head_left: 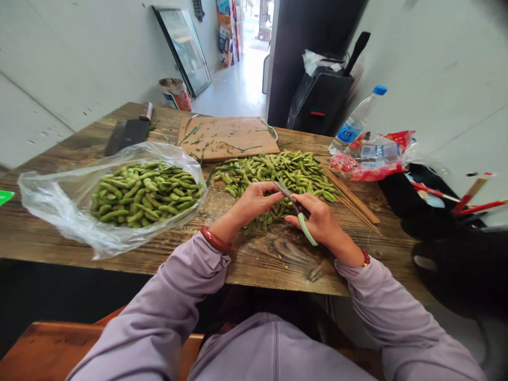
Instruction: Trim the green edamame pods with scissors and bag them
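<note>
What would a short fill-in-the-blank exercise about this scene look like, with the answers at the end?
1. The right hand holds a pair of ____ with pale green handles.
2. From where the person sits, the plastic bag of green pods lies to the ____ of the loose pile.
3. The cap on the standing bottle is coloured ____.

Missing words: scissors; left; blue.

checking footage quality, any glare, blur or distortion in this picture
Head view: the doorway is blown out, with glare on the floor; the water bottle leans outward, likely wide-lens distortion; the rounded black object looks soft; the scissors are fairly clear.
</note>
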`<state>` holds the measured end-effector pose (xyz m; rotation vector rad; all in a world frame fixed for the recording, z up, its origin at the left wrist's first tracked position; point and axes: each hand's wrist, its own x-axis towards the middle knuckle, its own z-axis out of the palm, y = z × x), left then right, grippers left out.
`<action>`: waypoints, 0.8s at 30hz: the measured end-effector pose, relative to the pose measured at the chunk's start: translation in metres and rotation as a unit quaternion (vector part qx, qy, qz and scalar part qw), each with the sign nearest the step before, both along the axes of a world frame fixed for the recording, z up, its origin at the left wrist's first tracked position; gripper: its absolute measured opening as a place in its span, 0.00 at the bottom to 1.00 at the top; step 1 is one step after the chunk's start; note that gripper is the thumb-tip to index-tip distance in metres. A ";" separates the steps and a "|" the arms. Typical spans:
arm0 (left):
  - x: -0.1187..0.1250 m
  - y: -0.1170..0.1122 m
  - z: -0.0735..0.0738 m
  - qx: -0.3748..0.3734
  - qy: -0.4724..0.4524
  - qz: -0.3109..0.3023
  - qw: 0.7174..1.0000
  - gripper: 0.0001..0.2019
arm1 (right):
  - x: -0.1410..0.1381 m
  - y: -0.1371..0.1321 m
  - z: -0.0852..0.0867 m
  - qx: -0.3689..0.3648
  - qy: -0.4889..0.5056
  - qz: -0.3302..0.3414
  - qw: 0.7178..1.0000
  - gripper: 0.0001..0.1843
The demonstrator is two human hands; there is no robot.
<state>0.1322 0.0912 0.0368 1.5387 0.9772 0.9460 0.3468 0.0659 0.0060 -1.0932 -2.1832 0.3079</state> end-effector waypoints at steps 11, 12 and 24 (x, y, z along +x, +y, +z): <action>0.004 -0.004 0.006 -0.003 -0.027 -0.013 1.000 0.12 | 0.000 0.001 0.000 0.000 0.013 0.023 1.000 0.27; 0.004 -0.004 0.006 -0.007 -0.026 -0.011 1.000 0.12 | 0.000 0.001 0.000 0.004 0.014 0.026 1.000 0.27; 0.000 -0.004 0.006 -0.059 -0.030 -0.031 0.997 0.16 | 0.001 -0.001 0.003 0.017 -0.011 0.023 1.000 0.24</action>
